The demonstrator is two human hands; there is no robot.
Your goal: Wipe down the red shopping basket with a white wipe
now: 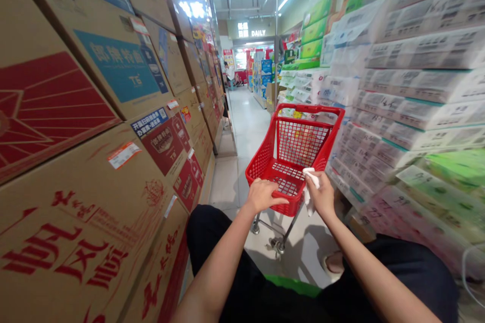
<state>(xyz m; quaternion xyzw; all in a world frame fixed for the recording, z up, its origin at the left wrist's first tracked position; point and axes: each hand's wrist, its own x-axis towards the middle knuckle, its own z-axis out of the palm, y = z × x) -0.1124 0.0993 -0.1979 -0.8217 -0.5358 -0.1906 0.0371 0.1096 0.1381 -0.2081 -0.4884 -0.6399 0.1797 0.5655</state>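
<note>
A red plastic shopping cart (pixel 278 159) with lattice walls stands in front of my knees, and its basket holds nothing I can see. My left hand (pixel 263 196) grips the near rim at the left, thumb along the edge and fingers over it. At the right side of the same rim, my right hand (pixel 321 194) pinches a crumpled white cloth (pixel 309 181), whose lower end hangs beside the basket. Whether the cloth touches the rim is hard to tell. Below, the cart's metal legs and casters (pixel 279 246) rest on the floor.
Stacked cardboard cartons (pixel 125 202) form a wall close on my left. Piled packs of tissue paper (pixel 409 96) line the right side, blurred. A tiled aisle (pixel 246 116) runs ahead between them, and a person (pixel 229 73) is far down it.
</note>
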